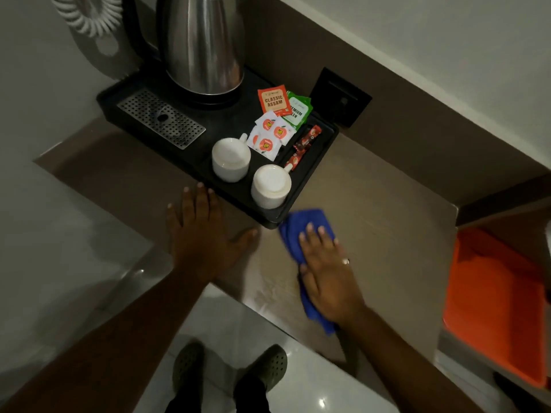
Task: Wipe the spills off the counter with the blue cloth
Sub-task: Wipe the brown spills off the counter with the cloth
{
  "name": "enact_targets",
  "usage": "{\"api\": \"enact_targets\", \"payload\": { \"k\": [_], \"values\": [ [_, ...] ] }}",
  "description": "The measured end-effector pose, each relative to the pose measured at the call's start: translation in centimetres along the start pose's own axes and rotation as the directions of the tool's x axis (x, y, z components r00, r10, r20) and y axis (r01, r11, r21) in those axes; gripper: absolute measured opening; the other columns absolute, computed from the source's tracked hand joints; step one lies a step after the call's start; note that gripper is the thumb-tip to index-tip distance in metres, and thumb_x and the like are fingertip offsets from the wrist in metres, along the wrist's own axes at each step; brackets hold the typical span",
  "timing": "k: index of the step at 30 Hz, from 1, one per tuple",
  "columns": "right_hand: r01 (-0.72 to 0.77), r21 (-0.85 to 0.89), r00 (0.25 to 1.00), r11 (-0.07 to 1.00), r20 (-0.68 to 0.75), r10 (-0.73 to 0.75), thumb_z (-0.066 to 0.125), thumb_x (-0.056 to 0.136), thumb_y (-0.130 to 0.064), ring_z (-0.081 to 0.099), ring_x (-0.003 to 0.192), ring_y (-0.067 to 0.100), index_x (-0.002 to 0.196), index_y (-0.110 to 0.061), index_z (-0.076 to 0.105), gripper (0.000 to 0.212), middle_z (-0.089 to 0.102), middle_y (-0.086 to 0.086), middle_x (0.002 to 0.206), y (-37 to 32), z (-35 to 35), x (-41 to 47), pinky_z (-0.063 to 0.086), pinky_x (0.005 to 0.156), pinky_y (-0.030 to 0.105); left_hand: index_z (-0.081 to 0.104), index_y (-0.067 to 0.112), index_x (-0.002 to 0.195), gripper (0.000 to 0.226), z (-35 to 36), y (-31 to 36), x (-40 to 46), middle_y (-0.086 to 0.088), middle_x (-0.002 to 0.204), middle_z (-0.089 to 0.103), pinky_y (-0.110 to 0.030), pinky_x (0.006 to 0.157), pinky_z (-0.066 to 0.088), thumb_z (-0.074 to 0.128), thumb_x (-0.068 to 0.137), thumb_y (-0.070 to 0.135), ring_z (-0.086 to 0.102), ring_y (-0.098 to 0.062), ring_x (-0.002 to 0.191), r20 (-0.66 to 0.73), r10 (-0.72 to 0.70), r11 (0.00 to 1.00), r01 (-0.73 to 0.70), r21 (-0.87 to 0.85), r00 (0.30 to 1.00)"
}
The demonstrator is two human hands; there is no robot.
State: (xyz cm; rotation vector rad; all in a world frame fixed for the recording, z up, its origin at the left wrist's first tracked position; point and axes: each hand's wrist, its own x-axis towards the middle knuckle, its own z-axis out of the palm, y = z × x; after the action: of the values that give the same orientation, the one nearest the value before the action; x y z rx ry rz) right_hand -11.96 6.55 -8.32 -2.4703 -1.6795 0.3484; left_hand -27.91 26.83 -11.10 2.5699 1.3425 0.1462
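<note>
The blue cloth (304,231) lies on the brown counter (372,222), just off the near corner of the black tray. My right hand (328,272) presses flat on top of the cloth, fingers spread toward the tray, a ring on one finger. My left hand (199,231) rests flat and empty on the counter to the left, fingertips touching the tray's front edge. A faint wet sheen (268,290) shows on the counter near its front edge, between my hands.
The black tray (310,180) holds a steel kettle (202,46), two upturned white cups (231,159), tea sachets (274,99) and a drip grate (162,117). A wall socket (340,98) sits behind it. An orange object (495,302) lies at the right. My shoes (229,371) stand on the tiled floor.
</note>
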Motion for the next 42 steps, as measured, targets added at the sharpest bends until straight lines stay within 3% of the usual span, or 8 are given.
{"api": "enact_targets", "payload": {
  "k": [3, 6, 13, 20, 25, 31, 36, 42],
  "values": [
    [0.17, -0.046, 0.981, 0.984, 0.098, -0.165, 0.033, 0.094, -0.037, 0.015, 0.148, 0.027, 0.148, -0.015, 0.027, 0.058, 0.023, 0.008, 0.158, 5.7, -1.6, -4.6, 0.014, 0.119, 0.051, 0.023, 0.002, 0.15, 0.116, -0.1, -0.1, 0.0, -0.024, 0.159, 0.025, -0.066, 0.114, 0.012, 0.028, 0.073, 0.088, 0.018, -0.042, 0.147, 0.011, 0.003, 1.0, -0.003, 0.004, 1.0],
    [-0.226, 0.015, 0.974, 0.974, 0.002, 0.226, 0.032, 0.093, -0.035, 0.016, 0.146, 0.033, 0.146, -0.011, 0.026, 0.059, 0.019, 0.01, 0.156, 11.2, -3.8, -5.4, 0.013, 0.119, 0.053, 0.022, 0.001, 0.15, 0.113, -0.2, 0.0, 0.0, -0.025, 0.159, 0.024, -0.067, 0.114, 0.012, 0.033, 0.074, 0.085, 0.018, -0.044, 0.147, 0.008, 0.019, 1.0, -0.019, 0.007, 1.0],
    [-0.829, 0.179, 0.515, 0.53, -0.128, 0.848, 0.034, 0.097, -0.027, 0.003, 0.148, 0.034, 0.15, -0.006, 0.013, 0.061, 0.007, 0.017, 0.161, 2.7, -1.6, 2.9, 0.004, 0.119, 0.052, 0.017, 0.002, 0.151, 0.116, -0.1, -0.2, 0.1, -0.023, 0.161, 0.018, -0.065, 0.115, 0.007, 0.031, 0.073, 0.087, 0.012, -0.043, 0.149, 0.029, 0.014, 1.0, -0.015, 0.018, 0.999],
    [-0.398, 0.048, 0.91, 0.916, -0.102, 0.401, 0.032, 0.094, -0.035, 0.003, 0.149, 0.027, 0.151, -0.016, 0.014, 0.063, 0.01, 0.008, 0.162, -9.8, 2.6, 0.0, 0.006, 0.12, 0.05, 0.016, 0.0, 0.152, 0.12, -0.1, -0.1, -0.1, -0.024, 0.162, 0.016, -0.066, 0.115, 0.008, 0.026, 0.072, 0.089, 0.01, -0.043, 0.149, 0.043, 0.015, 1.0, -0.016, 0.006, 0.999],
    [-0.279, 0.061, 0.959, 0.958, -0.036, 0.282, 0.039, 0.088, -0.035, 0.008, 0.148, 0.023, 0.149, -0.021, 0.025, 0.064, 0.015, 0.0, 0.158, -2.1, 1.2, -9.4, 0.009, 0.12, 0.047, 0.018, -0.002, 0.151, 0.118, -0.8, 0.1, -0.4, -0.024, 0.162, 0.016, -0.068, 0.115, 0.007, 0.034, 0.073, 0.084, 0.009, -0.044, 0.149, 0.047, 0.015, 1.0, -0.014, -0.02, 0.999],
    [-0.825, 0.187, 0.507, 0.533, -0.173, 0.845, 0.031, 0.09, -0.031, 0.015, 0.146, 0.032, 0.148, -0.009, 0.026, 0.063, 0.019, 0.016, 0.158, 4.0, -0.2, -15.4, 0.016, 0.118, 0.049, 0.018, -0.003, 0.151, 0.118, -1.3, 0.0, -0.4, -0.026, 0.161, 0.017, -0.068, 0.114, 0.006, 0.037, 0.072, 0.082, 0.009, -0.044, 0.148, 0.068, 0.028, 0.999, -0.027, -0.019, 0.997],
    [-0.925, 0.369, 0.074, 0.094, -0.068, 0.995, 0.039, 0.094, -0.028, 0.004, 0.147, 0.035, 0.15, -0.005, 0.017, 0.064, 0.009, 0.019, 0.16, -0.9, -0.1, -5.7, 0.005, 0.117, 0.054, 0.016, -0.003, 0.152, 0.116, -1.4, 0.0, -0.5, -0.025, 0.162, 0.015, -0.067, 0.114, 0.006, 0.044, 0.077, 0.081, 0.007, -0.043, 0.149, 0.072, 0.03, 0.999, -0.029, -0.013, 0.997],
    [-0.613, 0.139, 0.76, 0.778, -0.165, 0.629, 0.042, 0.092, -0.032, -0.002, 0.148, 0.03, 0.152, -0.014, 0.01, 0.07, 0.004, 0.012, 0.161, -11.3, 3.5, 0.1, -0.001, 0.119, 0.051, 0.015, -0.002, 0.152, 0.113, -1.8, 0.4, -0.7, -0.023, 0.162, 0.014, -0.066, 0.116, 0.006, 0.041, 0.078, 0.08, 0.006, -0.042, 0.15, 0.077, 0.028, 1.0, -0.027, -0.009, 0.997]
  ]
}}
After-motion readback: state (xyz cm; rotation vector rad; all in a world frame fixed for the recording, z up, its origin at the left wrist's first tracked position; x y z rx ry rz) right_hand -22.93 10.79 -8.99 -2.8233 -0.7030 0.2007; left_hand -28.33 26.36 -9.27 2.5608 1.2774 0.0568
